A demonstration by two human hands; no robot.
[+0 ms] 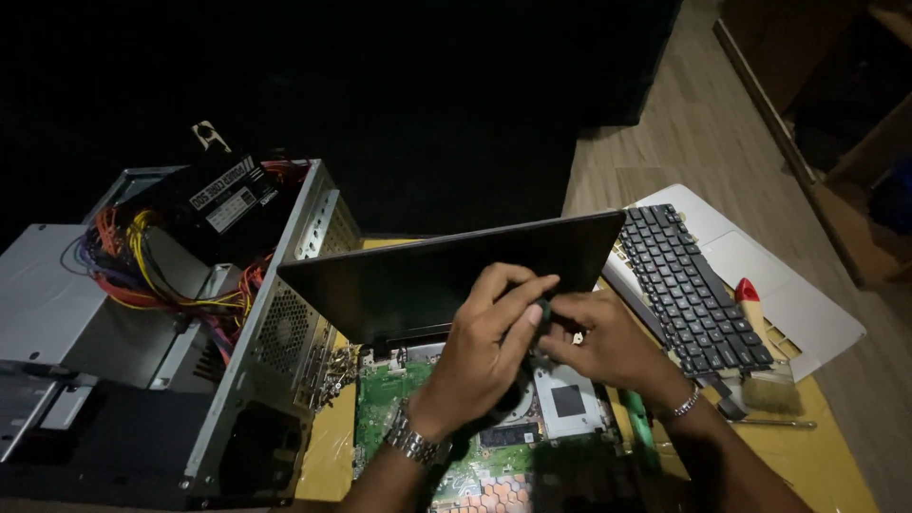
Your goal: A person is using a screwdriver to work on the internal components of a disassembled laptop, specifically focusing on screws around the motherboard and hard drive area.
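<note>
While both hands (pixel 541 328) meet, open metal case (pixel 285 313), coloured wires (pixel 142 261) inside.

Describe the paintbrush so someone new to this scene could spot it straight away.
Start at the silver laptop shell on the right, with the loose black keyboard lying on it. The paintbrush rests against the keyboard's right edge. It alone has a red-tipped wooden handle and pale bristles, pointing toward the person.
</note>
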